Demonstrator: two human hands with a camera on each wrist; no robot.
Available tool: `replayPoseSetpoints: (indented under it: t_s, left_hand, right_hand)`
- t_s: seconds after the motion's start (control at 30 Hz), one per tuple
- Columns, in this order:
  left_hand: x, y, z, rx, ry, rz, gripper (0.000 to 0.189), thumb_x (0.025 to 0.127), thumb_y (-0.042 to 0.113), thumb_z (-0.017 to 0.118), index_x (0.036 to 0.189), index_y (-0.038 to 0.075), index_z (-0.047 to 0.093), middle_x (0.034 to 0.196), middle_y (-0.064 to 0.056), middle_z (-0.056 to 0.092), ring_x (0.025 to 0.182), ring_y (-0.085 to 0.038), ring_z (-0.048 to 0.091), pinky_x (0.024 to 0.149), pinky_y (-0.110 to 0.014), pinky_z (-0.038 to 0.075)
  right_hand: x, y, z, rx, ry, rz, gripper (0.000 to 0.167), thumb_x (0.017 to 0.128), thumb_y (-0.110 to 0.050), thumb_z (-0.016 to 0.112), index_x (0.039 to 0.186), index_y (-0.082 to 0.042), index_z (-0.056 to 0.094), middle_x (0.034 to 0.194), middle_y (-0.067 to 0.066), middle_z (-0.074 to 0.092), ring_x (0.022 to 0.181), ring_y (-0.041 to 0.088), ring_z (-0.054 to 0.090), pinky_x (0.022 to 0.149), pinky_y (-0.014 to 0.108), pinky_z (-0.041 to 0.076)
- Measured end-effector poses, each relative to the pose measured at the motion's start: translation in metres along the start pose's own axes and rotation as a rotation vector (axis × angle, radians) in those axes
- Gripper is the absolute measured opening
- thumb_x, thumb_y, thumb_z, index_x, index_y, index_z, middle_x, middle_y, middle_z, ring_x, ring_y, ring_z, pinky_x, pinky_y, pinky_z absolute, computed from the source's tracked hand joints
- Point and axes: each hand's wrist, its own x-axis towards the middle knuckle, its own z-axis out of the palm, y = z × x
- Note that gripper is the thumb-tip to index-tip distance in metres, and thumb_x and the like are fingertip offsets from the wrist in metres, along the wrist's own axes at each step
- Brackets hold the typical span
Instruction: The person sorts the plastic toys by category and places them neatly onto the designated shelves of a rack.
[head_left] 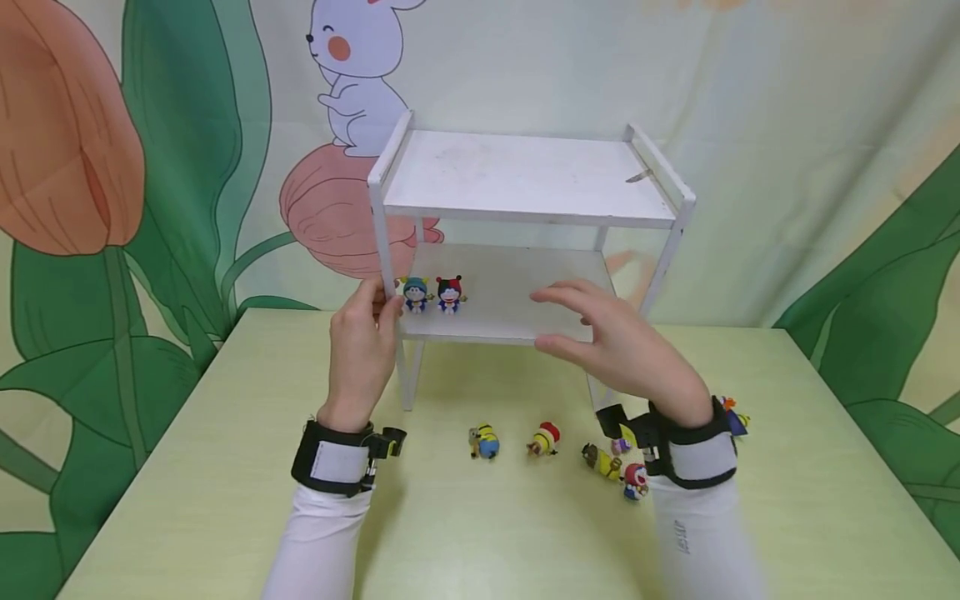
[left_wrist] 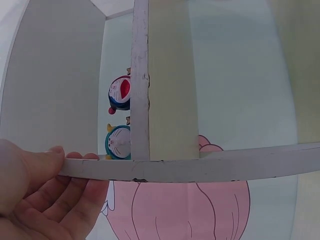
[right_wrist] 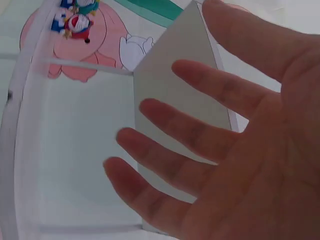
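A white two-tier shelf (head_left: 517,175) stands on the table. My left hand (head_left: 358,346) grips its left front post (left_wrist: 225,167), thumb on one side and fingers on the other. Just right of that post, two small figurines stand side by side on the lower tier: one in a teal hat with yellow horns (head_left: 416,295), one in a red and black hat (head_left: 449,295). My right hand (head_left: 618,337) is held before the right part of the lower tier, fingers spread (right_wrist: 185,130) and holding nothing.
On the table before the shelf lie several figurines: a yellow and blue one (head_left: 486,442), a red-capped one (head_left: 544,438), a yellow and brown one (head_left: 602,461) and a red and blue one (head_left: 635,482). Another (head_left: 735,417) is partly hidden by my right wrist. A patterned cloth (head_left: 525,67) hangs behind.
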Motion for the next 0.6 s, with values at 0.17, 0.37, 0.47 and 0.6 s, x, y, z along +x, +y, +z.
replayPoseSetpoints:
  t_s: [0.17,0.37,0.47,0.6]
  left_hand:
    - [0.0,0.0,0.001,0.004,0.003,0.002,0.019,0.095,0.002,0.061,0.111,-0.008,0.06,0.096,-0.02,0.066,0.082,-0.03,0.064,0.076,-0.044,0.057]
    - [-0.001,0.0,0.002,0.009,-0.005,-0.003,0.02,0.095,0.002,0.061,0.112,-0.009,0.06,0.096,-0.021,0.066,0.082,-0.03,0.064,0.076,-0.043,0.057]
    - [0.0,0.0,0.002,0.01,-0.002,0.003,0.019,0.095,0.001,0.061,0.111,-0.009,0.06,0.096,-0.021,0.066,0.082,-0.03,0.064,0.075,-0.043,0.057]
    - [0.0,0.0,0.003,0.001,0.006,0.009,0.019,0.095,0.001,0.061,0.111,-0.009,0.06,0.096,-0.021,0.066,0.082,-0.03,0.064,0.076,-0.044,0.057]
  right_hand:
    - [-0.021,0.012,-0.013,-0.035,-0.047,0.027,0.052,0.096,-0.035,0.064,0.141,-0.013,0.051,0.142,0.003,0.048,0.129,0.023,0.045,0.1,0.047,0.044]
    - [-0.044,0.026,-0.021,-0.123,-0.07,0.034,0.048,0.096,-0.028,0.066,0.138,-0.009,0.052,0.138,0.008,0.053,0.124,0.026,0.051,0.1,0.049,0.043]
    - [-0.051,0.032,-0.021,-0.156,-0.079,0.03,0.047,0.095,-0.024,0.067,0.137,-0.008,0.053,0.135,0.009,0.055,0.124,0.028,0.051,0.101,0.049,0.043]
    - [-0.058,0.037,-0.017,-0.175,-0.087,0.033,0.045,0.093,-0.021,0.069,0.134,-0.007,0.056,0.133,0.009,0.057,0.123,0.028,0.053,0.1,0.049,0.044]
